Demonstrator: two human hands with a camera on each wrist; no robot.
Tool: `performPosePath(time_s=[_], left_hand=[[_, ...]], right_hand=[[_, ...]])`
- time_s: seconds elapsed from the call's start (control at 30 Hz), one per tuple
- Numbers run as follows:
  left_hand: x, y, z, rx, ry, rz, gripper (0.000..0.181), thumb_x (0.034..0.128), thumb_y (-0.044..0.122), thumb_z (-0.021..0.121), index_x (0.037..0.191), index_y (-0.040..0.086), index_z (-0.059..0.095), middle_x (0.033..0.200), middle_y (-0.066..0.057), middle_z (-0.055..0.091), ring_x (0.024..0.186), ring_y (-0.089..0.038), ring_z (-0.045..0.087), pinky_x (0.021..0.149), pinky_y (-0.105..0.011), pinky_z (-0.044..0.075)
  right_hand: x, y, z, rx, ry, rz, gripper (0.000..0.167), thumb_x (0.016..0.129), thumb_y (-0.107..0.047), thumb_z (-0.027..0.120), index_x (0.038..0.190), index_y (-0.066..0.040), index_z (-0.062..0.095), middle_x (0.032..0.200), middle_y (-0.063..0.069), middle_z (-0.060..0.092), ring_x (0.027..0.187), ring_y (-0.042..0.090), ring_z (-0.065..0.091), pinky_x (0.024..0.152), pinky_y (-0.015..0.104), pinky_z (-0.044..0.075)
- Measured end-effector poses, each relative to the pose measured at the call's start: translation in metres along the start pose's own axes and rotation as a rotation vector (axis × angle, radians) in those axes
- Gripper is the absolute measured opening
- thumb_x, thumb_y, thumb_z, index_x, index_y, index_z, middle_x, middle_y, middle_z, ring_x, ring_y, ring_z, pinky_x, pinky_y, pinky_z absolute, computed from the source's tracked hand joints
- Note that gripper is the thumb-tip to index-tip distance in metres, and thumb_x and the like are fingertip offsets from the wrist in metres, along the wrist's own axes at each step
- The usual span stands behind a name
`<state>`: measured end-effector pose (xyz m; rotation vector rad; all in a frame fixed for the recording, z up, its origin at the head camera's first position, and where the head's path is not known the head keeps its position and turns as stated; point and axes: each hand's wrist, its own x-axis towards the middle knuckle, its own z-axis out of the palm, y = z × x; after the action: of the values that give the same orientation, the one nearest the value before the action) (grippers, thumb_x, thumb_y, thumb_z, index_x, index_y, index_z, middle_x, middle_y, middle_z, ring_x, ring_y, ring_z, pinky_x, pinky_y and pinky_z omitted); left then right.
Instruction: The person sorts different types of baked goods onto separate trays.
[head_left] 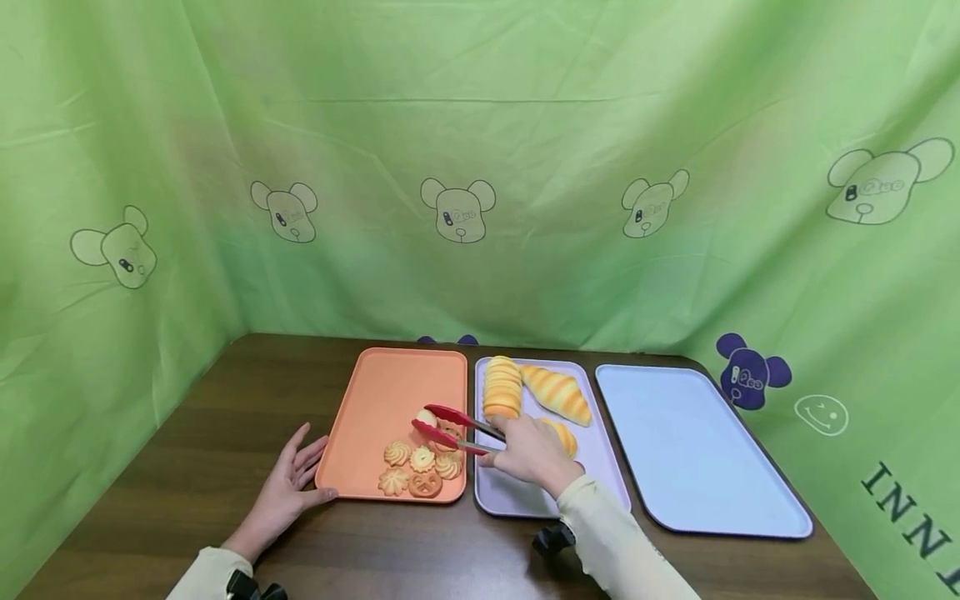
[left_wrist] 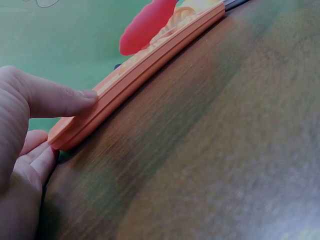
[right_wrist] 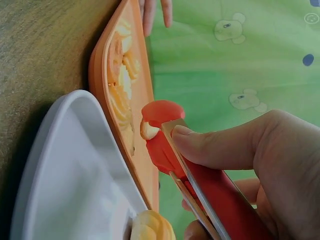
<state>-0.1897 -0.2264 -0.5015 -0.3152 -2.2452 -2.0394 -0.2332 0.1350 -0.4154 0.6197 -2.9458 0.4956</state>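
Our right hand (head_left: 534, 450) grips the red tongs (head_left: 438, 435), tips pinched around a pale cookie (head_left: 426, 419) (can't tell if it's clear of the tray floor). Tongs presumably give us reach: the hand sits over the purple tray (head_left: 517, 498) while the tips are over the orange tray (head_left: 375, 400). Other cookies (head_left: 422, 459) cluster just nearside of the tips. Left of the grip, our left hand (head_left: 283, 483), fingers extended, touches the orange tray's near corner, thumb on rim, likely to stop sliding. Striped bread (head_left: 556, 394) lies beyond the gripping hand; blue tray (head_left: 697, 450) to its right.
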Motion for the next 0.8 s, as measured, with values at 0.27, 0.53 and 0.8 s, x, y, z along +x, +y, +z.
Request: performPosePath(time_s=[0.27,0.53,0.8], left_hand=[[0.0002,0.0033,0.0007,0.002,-0.004,-0.025,0.112,0.0746,-0.021,0.074,0.156,-0.005,-0.001,0.151,-0.038,0.030,0.137,-0.047,0.028,0.094,-0.012,0.041],[-0.0006,0.0033,0.0017,0.000,-0.005,-0.031,0.111,0.0748,-0.021,0.073,0.156,-0.006,-0.001,0.150,-0.038,0.030,0.137,-0.048,0.028,0.094,-0.012,0.041],[-0.0007,0.0039,0.0016,0.001,-0.002,-0.016,0.110,0.0752,-0.021,0.073,0.156,-0.005,-0.001,0.150,-0.038,0.030,0.136,-0.048,0.029,0.094,-0.012,0.042]], right_hand=[[0.0003,0.0013,-0.0028,-0.020,-0.012,0.004,0.035,0.073,-0.037,0.085,0.091,-0.017,0.062,0.065,-0.002,0.051,0.057,0.020,0.048,0.048,0.039,0.040],[-0.0002,0.0021,-0.0026,-0.030,-0.013,0.004,0.033,0.074,-0.037,0.084,0.089,-0.018,0.062,0.065,-0.001,0.051,0.057,0.021,0.048,0.048,0.039,0.040],[0.0007,0.0021,-0.0031,-0.022,-0.022,0.011,0.031,0.075,-0.037,0.084,0.091,-0.020,0.063,0.066,-0.002,0.052,0.058,0.021,0.049,0.049,0.038,0.040]])
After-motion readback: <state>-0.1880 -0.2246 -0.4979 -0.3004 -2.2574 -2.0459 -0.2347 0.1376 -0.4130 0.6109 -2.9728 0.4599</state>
